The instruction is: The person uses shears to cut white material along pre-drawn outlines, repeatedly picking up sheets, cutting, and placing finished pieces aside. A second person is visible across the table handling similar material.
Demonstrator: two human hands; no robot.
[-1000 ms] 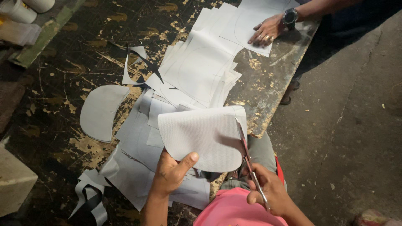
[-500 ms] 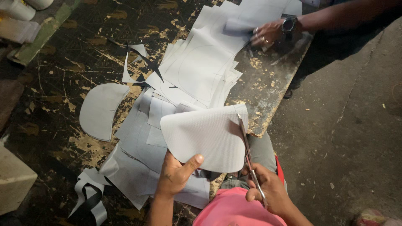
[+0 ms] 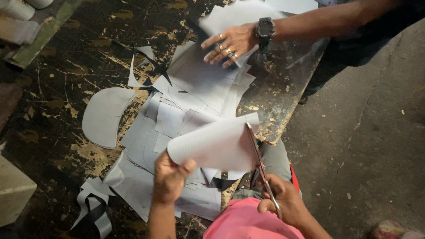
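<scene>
Cutting is under way at the near edge of the worktop point(image 3: 283, 110): our left hand point(image 3: 170, 177) is closed on the near-left corner of a pale grey sheet point(image 3: 212, 146), thumb on top, holding it up off the pile. Our right hand point(image 3: 283, 206) is clenched around the handles of the scissors point(image 3: 259, 161), whose blades run along the sheet's right edge, reaching toward its far corner.

We judge the piece part done. Its left end already shows a rounded outline, while the right edge by the blades looks straight, with a square corner at the far right. 1 finished curved piece point(image 3: 106, 116) lies flat on the worktop to the left, well apart from our hands. Offcut strips point(image 3: 93, 206) sit at the near left.

Much seems left: a loose heap of grey sheets point(image 3: 190, 106) covers the middle of the worktop. At the far side, another person's hand point(image 3: 228, 43), open with fingers spread, wearing rings and a wristwatch point(image 3: 264, 30), presses on that heap.
</scene>
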